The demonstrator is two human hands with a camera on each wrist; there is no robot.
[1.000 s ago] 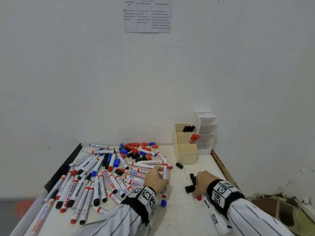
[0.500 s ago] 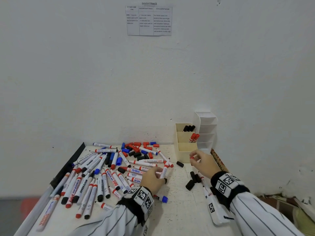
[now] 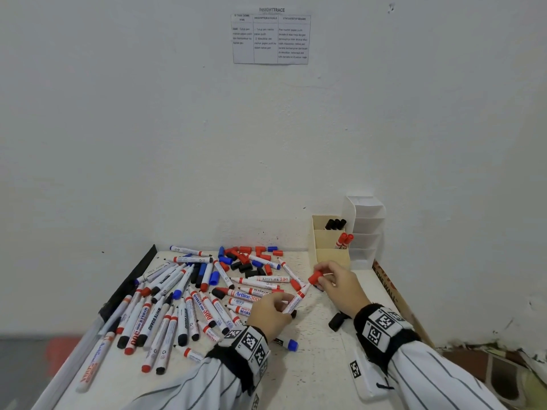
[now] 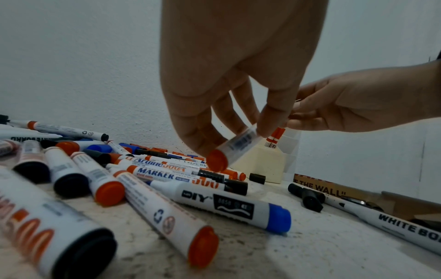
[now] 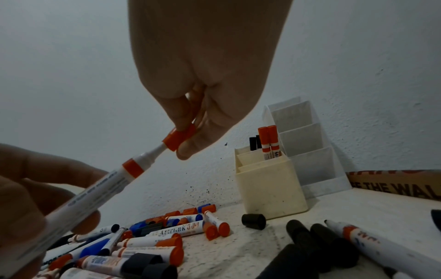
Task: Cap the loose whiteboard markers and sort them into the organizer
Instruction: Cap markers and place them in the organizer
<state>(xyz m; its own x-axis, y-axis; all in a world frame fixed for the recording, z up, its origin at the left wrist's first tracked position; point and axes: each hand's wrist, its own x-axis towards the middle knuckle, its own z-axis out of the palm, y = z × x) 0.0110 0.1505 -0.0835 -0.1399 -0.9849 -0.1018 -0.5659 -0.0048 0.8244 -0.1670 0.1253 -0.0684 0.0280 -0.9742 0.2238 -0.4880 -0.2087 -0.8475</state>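
Markers (image 3: 165, 309) lie heaped on the near left of the table (image 3: 319, 380), most uncapped, and a few black caps (image 3: 336, 322) sit loose on the near right, just beside the right wrist. Above them the left hand (image 3: 270, 313) pinches the barrel of a red marker (image 3: 294, 300) near its tail end, fingers curled round it. Its long axis runs from near left up to far right, tip pointing at the right hand (image 3: 340, 287). That hand pinches a red cap (image 5: 177, 140) between thumb and fingers, its open mouth facing the tip (image 5: 158, 150); the tip sits at the mouth, just entering (whether it is seated at all cannot be told). The coming move, by the look of it, turns on this line: cap and barrel share one axis, so a straight push along it should close the marker.

Farther off, loose red, blue and black caps (image 3: 251, 257) crowd the far middle. The cream organizer (image 3: 331, 257) stands at the far right against the wall, nearer the right hand, holding black markers (image 3: 336, 224) in its far compartment and two red ones (image 3: 343, 241) in the middle; its near compartment looks free. Bare tabletop between hands and organizer leaves room to carry.
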